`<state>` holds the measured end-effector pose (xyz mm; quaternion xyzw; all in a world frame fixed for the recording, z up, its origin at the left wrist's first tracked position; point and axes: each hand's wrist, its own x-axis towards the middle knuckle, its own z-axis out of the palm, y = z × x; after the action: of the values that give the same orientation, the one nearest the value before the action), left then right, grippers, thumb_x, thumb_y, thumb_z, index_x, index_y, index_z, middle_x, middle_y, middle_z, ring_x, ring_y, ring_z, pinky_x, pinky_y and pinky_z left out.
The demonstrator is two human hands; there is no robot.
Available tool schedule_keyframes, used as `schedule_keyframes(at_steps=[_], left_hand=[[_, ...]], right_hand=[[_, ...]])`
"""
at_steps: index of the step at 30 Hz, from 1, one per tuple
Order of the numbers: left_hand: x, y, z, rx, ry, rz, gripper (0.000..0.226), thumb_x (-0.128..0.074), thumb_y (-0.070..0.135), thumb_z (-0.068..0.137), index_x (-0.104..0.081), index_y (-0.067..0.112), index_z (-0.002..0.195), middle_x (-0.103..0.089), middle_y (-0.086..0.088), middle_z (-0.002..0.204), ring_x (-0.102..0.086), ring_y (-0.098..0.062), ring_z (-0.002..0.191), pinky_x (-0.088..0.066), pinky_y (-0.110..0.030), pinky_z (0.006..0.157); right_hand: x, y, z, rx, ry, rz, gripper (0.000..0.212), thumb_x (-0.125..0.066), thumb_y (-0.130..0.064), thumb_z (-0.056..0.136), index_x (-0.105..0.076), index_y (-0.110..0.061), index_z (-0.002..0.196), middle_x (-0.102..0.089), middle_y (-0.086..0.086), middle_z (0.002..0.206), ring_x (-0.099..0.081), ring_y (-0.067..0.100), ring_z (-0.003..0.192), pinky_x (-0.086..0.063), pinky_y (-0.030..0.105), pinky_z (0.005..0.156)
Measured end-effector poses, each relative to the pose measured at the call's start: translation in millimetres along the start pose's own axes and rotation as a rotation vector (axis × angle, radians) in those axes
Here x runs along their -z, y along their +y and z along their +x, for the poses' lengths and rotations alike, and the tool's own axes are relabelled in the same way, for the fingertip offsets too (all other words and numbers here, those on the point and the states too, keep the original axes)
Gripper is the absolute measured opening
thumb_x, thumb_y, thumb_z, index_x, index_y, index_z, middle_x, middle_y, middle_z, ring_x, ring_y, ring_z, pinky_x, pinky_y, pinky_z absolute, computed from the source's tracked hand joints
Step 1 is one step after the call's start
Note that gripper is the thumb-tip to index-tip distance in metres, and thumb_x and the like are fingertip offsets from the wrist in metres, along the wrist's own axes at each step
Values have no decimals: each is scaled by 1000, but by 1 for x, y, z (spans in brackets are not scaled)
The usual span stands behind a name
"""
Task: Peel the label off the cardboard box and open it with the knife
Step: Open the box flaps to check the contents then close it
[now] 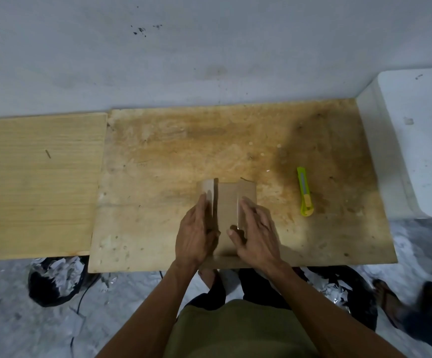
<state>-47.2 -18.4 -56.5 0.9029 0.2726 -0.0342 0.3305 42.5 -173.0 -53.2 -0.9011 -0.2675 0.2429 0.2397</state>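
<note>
Box (226,215) flaps up, left hand (195,235) and right hand (257,232) spread flat on them | knife (305,191) right, lengthwise, nearer right hand

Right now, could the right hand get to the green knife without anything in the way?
Probably yes. The utility knife lies alone on the bare board to the right of the cardboard box, and nothing sits between it and the right hand, which rests on the box's right flap.
</note>
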Motion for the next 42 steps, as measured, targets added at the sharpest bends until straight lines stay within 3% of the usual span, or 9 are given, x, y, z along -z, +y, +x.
schedule_keyframes(at_steps=[3, 7, 13, 19, 25, 32, 35, 39, 42], left_hand=[[-9, -4, 0, 27, -47, -36, 75, -59, 50, 93, -25, 21, 154, -41, -5, 152, -37, -21, 137, -41, -35, 106], [-11, -7, 5, -21, 28, -78, 46, -44, 30, 101, -48, 15, 144, -50, -6, 147, -33, -17, 140, -43, -40, 109], [-17, -13, 9, 9, 80, 40, 47, -57, 39, 95, -58, 17, 136, -45, -19, 146, -41, -37, 129, -44, -47, 100], [-14, -2, 9, 210, 7, 247, 53, -50, 58, 94, -37, 41, 143, -31, -9, 149, -35, -35, 128, -38, -51, 97], [-12, -2, 12, 256, 42, -130, 53, -69, 34, 89, -53, 33, 140, -35, -13, 146, -34, -35, 124, -37, -42, 101], [9, -8, 11, 215, 87, -446, 70, -85, 29, 73, -54, 43, 133, -40, -1, 124, -44, -22, 122, -45, -34, 102], [27, -2, 8, 212, 114, -633, 80, -87, 19, 72, -49, 21, 143, -55, 1, 125, -55, -11, 112, -50, -17, 91], [30, 0, 0, 260, 81, -891, 63, -79, 15, 82, -54, 24, 139, -65, -2, 123, -66, -12, 108, -58, -25, 86], [18, 3, -8, 165, 54, -700, 56, -73, 28, 88, -53, 22, 141, -64, 15, 119, -57, 19, 99, -46, -3, 81]], right_hand=[[-2, 0, 9, -35, 20, -24, 60, -36, -44, 100, -11, -34, 153, -42, 4, 148, -23, 19, 139, -31, 47, 111], [-11, 8, 15, 5, 66, -63, 51, -35, -40, 101, -25, -33, 151, -47, -6, 146, -30, 17, 130, -33, 46, 105], [-25, 10, 18, -89, 175, -63, 59, -47, -50, 96, -31, -30, 149, -18, 4, 160, -21, 27, 140, -29, 48, 107], [-32, 1, 17, -275, 245, 3, 72, -56, -56, 86, -32, -28, 148, -37, 11, 136, -38, 32, 120, -35, 53, 98], [-26, -10, 25, -380, 246, 283, 86, -77, -29, 79, -25, -35, 147, -34, 7, 134, -32, 30, 129, -35, 53, 107], [-9, -21, 10, -339, 321, 534, 84, -81, -19, 77, -35, -30, 146, -29, 0, 136, -38, 9, 120, -39, 21, 97], [1, -28, 7, -332, 378, 674, 83, -84, -19, 73, -41, -26, 144, -35, -5, 132, -40, 11, 126, -39, 26, 102], [5, -40, -1, -336, 482, 761, 75, -88, -18, 67, -54, -23, 134, -48, -4, 127, -50, 11, 121, -46, 29, 102], [7, -42, -17, -440, 516, 704, 72, -86, -26, 70, -54, -23, 134, -58, 0, 130, -55, 12, 118, -46, 29, 100]])
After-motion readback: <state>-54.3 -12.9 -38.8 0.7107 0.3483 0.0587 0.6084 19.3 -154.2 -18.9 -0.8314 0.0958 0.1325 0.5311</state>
